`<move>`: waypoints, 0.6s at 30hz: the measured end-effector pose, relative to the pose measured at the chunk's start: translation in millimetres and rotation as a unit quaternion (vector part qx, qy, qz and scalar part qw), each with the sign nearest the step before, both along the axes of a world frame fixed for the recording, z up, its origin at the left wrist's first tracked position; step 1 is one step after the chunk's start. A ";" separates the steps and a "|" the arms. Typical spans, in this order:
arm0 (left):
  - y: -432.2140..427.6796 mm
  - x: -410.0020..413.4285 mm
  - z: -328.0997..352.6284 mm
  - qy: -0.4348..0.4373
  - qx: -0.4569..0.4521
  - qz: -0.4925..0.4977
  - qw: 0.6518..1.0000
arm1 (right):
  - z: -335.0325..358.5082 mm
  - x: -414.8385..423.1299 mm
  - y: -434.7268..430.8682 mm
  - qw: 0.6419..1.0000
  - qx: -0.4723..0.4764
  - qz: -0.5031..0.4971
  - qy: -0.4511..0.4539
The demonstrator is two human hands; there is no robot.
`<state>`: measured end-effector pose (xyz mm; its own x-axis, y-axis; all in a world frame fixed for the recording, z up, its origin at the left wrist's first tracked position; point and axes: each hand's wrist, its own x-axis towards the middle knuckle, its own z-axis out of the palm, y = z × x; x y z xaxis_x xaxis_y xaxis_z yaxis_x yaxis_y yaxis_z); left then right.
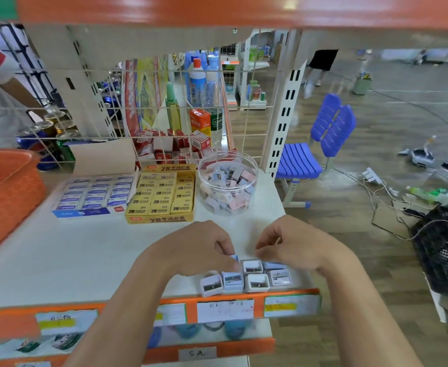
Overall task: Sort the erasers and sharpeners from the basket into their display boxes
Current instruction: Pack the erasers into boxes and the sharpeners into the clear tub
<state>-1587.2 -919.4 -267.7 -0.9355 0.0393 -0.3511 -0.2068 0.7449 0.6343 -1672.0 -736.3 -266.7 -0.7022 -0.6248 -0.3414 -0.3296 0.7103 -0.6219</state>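
A shop: price-labelled shelf edges, display boxes of erasers, stocked racks.

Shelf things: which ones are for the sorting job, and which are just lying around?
For the job: loose sharpeners, clear sharpener tub, blue eraser box, yellow eraser box, orange basket.

Just lying about: blue chair, drink cans, black crate, bottles behind the wire grid.
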 end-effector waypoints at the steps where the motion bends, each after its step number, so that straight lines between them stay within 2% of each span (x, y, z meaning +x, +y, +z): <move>1: -0.3 -0.1 -0.1 0.010 -0.004 0.003 1.000 | 0.1 0.3 1.6 1.000 -0.006 -0.002 -0.004; 10: -3.6 -1.3 1.8 0.118 0.010 0.076 0.990 | -8.1 -0.9 3.5 0.997 -0.067 0.001 -0.026; 15: -8.2 -8.4 12.1 0.207 0.057 0.144 0.966 | -16.1 -2.1 -0.1 0.993 -0.115 -0.010 -0.010; 18: -10.6 -15.8 19.9 0.238 0.047 0.166 0.956 | -18.1 -2.9 -3.9 0.989 -0.144 -0.034 0.013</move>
<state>-1603.0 -930.0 -247.8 -0.9545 -0.2780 0.1084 -0.0934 0.6232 0.7765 -1674.9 -740.2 -284.8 -0.7528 -0.6437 -0.1379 -0.3054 0.5271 -0.7930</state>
